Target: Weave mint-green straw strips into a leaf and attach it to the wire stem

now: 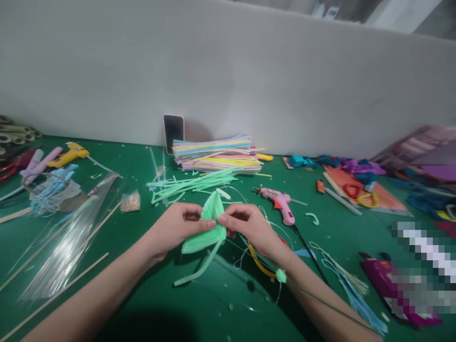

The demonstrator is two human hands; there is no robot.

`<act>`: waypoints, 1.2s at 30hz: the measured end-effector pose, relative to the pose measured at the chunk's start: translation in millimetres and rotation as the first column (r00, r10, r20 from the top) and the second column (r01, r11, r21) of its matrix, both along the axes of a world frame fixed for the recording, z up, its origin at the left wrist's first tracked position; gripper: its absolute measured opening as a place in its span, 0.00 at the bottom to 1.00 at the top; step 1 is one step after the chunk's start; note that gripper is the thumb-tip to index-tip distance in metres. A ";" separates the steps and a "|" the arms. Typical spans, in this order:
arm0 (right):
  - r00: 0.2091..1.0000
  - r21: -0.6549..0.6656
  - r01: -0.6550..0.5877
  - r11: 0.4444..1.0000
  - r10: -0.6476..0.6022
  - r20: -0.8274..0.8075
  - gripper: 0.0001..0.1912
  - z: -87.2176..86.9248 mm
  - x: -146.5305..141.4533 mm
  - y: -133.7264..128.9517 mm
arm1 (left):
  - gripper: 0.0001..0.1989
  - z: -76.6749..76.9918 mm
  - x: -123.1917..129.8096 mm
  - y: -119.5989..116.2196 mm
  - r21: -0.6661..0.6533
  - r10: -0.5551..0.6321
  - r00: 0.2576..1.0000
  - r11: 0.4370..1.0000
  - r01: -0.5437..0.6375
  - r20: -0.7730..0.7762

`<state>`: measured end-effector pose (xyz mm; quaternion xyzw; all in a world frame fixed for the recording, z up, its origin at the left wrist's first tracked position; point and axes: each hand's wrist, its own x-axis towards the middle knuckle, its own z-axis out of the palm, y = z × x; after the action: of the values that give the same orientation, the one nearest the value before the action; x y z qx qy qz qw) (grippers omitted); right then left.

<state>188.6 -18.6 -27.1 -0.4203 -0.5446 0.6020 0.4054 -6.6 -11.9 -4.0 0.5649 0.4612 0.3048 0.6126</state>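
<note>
A light green fuzzy piece, built from rows of pipe cleaner, is held up over the table in the middle. My left hand pinches it from the left, thumb on its front. At its right edge, my right hand is closed, thumb and fingertips pressed together near my left thumb. One loose green strand hangs from the piece toward the lower left. Beside my right wrist is a small green tuft on a thin stem.
Green pipe cleaners lie behind my hands, before a multicoloured bundle and a phone. A pink glue gun is right; a yellow one is far left. Red-and-yellow scissors and wooden sticks also lie around.
</note>
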 end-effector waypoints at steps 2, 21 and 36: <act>1.000 0.003 0.014 1.000 -0.014 0.021 0.15 0.5 -1.2 -0.9 | 0.21 -2.6 0.8 -0.1 0.007 -0.007 1.000 1.000 0.007 -0.023; 0.963 -0.203 -0.073 0.976 0.016 -0.270 0.16 -38.9 -6.0 9.1 | 0.11 -12.3 -0.5 8.7 -0.271 0.309 0.875 0.938 -0.216 0.371; 0.834 -0.008 -0.268 0.963 0.228 -0.502 0.29 -9.7 -4.3 -9.0 | 0.09 -5.1 8.1 -4.1 -0.207 0.423 0.760 0.906 -0.370 0.494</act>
<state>184.3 -27.6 -36.7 -0.1926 -0.4480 0.7578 0.4335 1.5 -16.0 -9.1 0.3182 0.3982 0.5479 0.6633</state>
